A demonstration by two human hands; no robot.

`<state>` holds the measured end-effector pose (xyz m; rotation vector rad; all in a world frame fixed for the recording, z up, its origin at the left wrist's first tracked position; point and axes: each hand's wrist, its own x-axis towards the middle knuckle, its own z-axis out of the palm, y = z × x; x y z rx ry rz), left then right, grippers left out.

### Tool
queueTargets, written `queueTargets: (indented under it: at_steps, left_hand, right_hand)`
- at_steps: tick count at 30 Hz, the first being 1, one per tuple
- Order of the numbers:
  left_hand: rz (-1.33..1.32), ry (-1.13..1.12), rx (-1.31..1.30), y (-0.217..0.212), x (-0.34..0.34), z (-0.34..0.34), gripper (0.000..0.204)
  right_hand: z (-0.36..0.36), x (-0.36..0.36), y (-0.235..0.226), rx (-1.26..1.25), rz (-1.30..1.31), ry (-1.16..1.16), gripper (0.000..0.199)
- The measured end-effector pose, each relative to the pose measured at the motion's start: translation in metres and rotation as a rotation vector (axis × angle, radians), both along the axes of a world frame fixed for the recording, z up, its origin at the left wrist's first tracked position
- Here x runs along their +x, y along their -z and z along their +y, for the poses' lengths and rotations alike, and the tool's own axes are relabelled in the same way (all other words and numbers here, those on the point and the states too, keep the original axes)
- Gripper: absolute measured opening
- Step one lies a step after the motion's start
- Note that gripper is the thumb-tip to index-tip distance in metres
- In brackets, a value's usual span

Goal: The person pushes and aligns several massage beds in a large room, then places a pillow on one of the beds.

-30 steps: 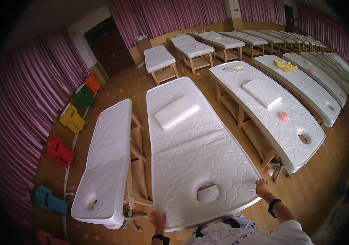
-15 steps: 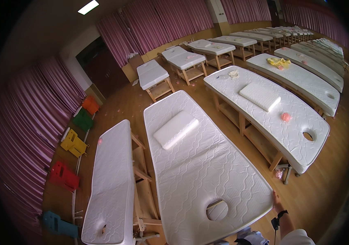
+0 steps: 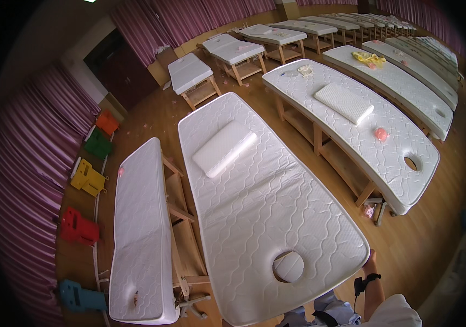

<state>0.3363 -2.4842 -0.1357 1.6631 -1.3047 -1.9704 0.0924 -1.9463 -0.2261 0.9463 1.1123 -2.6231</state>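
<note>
In front of me lies a white quilted massage bed mattress (image 3: 254,212) with a round face hole near its close end. A white pillow (image 3: 224,148) rests toward its far end. My right hand (image 3: 372,261), with a black band (image 3: 372,277) on the wrist, grips the mattress's near right corner; its fingers are partly hidden by the edge. A round pale piece (image 3: 289,267) shows inside the face hole. My left hand is not in view.
A narrow white bed (image 3: 140,234) on a wooden frame stands close on the left. Another bed (image 3: 347,114), with a pillow (image 3: 344,103) and pink item (image 3: 380,134), stands right. Coloured bins, including a red one (image 3: 79,225), line the left wall. Further beds run back.
The view has tilted downward, so the beds sit higher in the picture. My right hand stays at the mattress corner, its fingers now further round the edge.
</note>
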Motion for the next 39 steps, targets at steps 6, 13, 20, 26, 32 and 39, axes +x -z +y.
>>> queueTargets:
  at_steps: [6,13,20,26,32,39]
  left_hand:
    - [0.013,0.014,0.001,-0.006,-0.002,-0.004,0.068]
    - [0.028,0.041,-0.013,-0.012,-0.019,-0.007,0.067]
    - [0.022,0.05,-0.029,-0.017,-0.019,-0.012,0.065]
    - [-0.007,0.044,-0.038,-0.018,-0.002,-0.012,0.064]
    - [-0.071,0.038,-0.087,-0.013,0.024,-0.01,0.063]
    - [-0.51,0.033,-0.502,0.007,0.085,-0.025,0.061]
  right_hand:
    - [0.0,-0.005,-0.026,-0.007,-0.145,0.065,0.045]
    - [0.004,-0.02,-0.045,0.095,-0.173,0.075,0.044]
    - [0.0,-0.018,-0.051,0.127,-0.203,0.076,0.044]
    - [-0.002,-0.017,-0.052,0.155,-0.23,0.071,0.044]
    - [-0.005,-0.016,-0.054,0.231,-0.267,0.043,0.044]
    - [-0.039,-0.031,-0.105,0.971,-0.398,-0.088,0.042]
